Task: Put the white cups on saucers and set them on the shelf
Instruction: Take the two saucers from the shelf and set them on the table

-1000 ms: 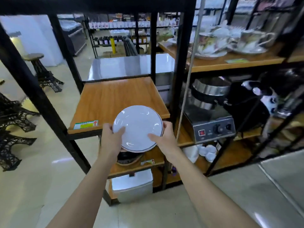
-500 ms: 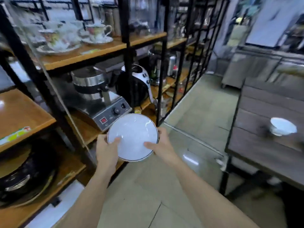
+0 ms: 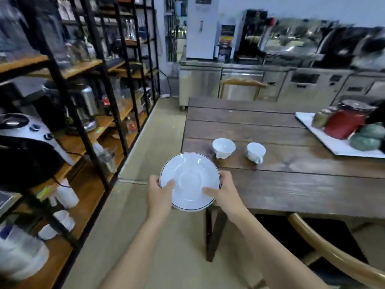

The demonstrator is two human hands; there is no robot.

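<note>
To the left of the dark wooden table [image 3: 291,190] stands a black-framed shelf [image 3: 83,113] crowded with appliances. At the table's near left corner, a left hand [image 3: 159,193] and a right hand [image 3: 226,191] pinch opposite rims of a white saucer [image 3: 190,181], thumbs pressed on top. Two white cups [image 3: 224,148] [image 3: 255,152] sit on the table just beyond the saucer, with a white tray [image 3: 335,142] of jars toward its right edge.

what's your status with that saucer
Left hand and right hand both grip saucer. Two cups wait on table. Path clear.
</note>
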